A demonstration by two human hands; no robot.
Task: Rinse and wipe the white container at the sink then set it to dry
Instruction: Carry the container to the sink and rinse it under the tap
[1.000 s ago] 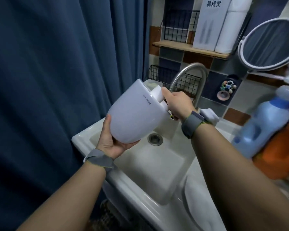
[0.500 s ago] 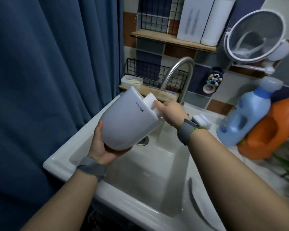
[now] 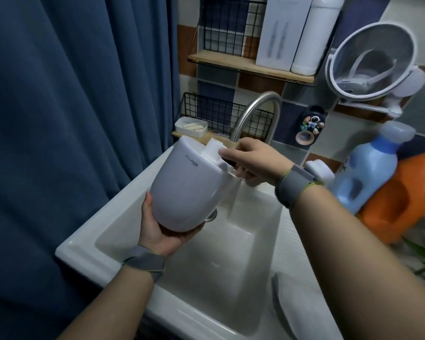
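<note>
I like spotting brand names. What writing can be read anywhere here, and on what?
White container: small grey print near the rim, too small to read.
White box on the wooden shelf: dark characters at the top edge, cut off, unreadable.
Blue bottle: dark print along its edge, blurred.

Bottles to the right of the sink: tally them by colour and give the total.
Blue bottle: 1
Orange bottle: 1
Total: 2
</note>
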